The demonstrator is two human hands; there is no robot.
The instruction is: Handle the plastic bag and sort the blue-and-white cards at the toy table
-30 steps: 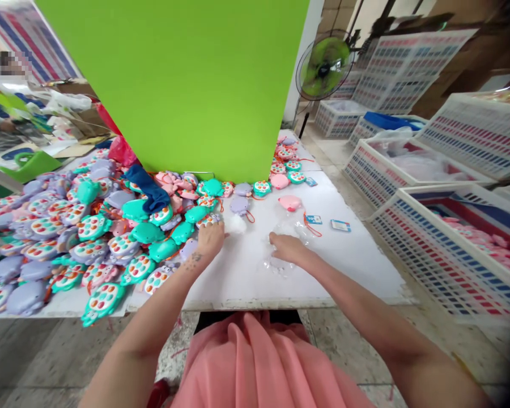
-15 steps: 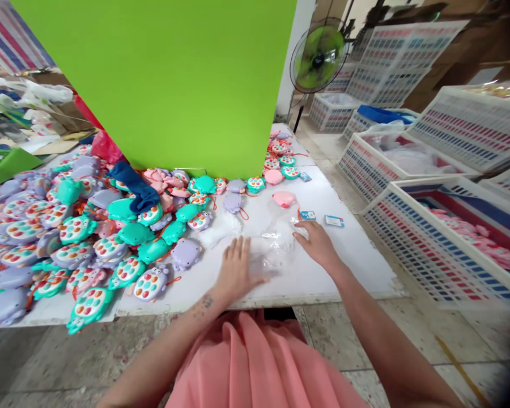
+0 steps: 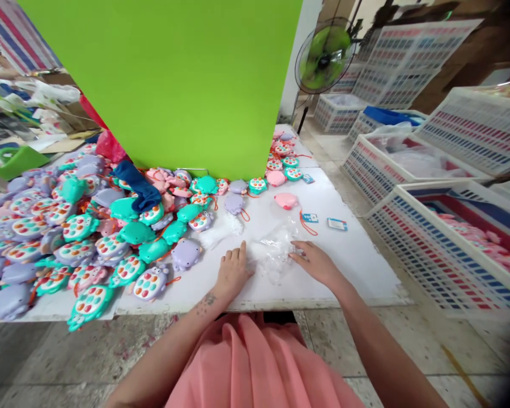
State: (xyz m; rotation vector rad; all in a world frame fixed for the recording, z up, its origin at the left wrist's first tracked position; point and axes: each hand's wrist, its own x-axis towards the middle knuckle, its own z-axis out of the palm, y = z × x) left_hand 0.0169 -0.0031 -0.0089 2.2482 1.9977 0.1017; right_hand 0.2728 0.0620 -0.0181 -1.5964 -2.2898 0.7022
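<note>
A crumpled clear plastic bag (image 3: pixel 274 249) lies on the white tabletop between my hands. My left hand (image 3: pixel 233 271) rests at its left edge, fingers bent in and closed on the film, with the index finger sticking forward. At the right edge, my right hand (image 3: pixel 314 262) has thumb and fingertips closed on the plastic. Just beyond the bag sits a pink animal-shaped toy (image 3: pixel 286 200). A blue tag with an orange loop (image 3: pixel 309 218) and a second blue-and-white tag (image 3: pixel 337 224) lie to the right. Left of my left hand is a purple toy (image 3: pixel 187 254).
A large heap of purple, teal and pink toys (image 3: pixel 110 249) covers the table's left side, with a dark blue cloth (image 3: pixel 138 187) on it. Behind stands a bright green panel (image 3: pixel 174 85). White plastic crates (image 3: pixel 408 243) and a fan (image 3: pixel 325 59) are at the right.
My left hand went from flat with fingers stretched out to bent and closed at the bag's edge. My right hand drew slightly nearer to me, and the orange loop came into view.
</note>
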